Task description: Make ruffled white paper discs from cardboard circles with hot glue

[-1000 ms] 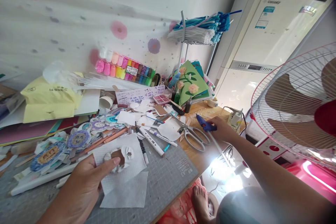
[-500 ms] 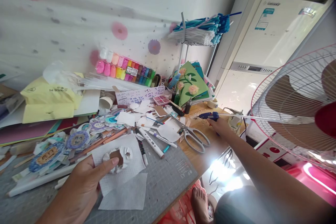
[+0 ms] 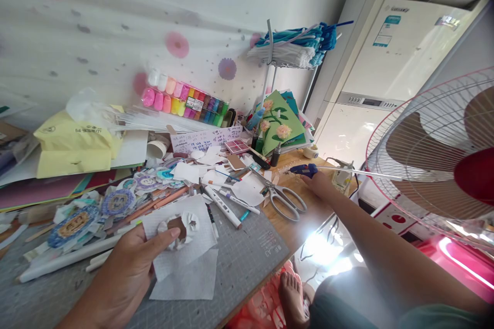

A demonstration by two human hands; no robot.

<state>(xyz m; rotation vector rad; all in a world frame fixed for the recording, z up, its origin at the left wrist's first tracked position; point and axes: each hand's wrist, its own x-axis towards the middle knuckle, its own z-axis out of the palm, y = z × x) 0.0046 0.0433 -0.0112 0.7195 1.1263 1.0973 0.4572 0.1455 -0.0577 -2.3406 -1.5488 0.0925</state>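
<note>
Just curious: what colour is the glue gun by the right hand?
Blue; the glue gun by the right hand, head view.

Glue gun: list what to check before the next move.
1. Right hand touches glue gun: ok. Closed grip: cannot tell.
2. Glue gun lies on the table: ok.
3. Left hand pinches ruffled paper piece, thumb on top: ok.
4. Scissors lie apart from glue gun: ok.
5. Glue gun powered or hot: cannot tell.
</note>
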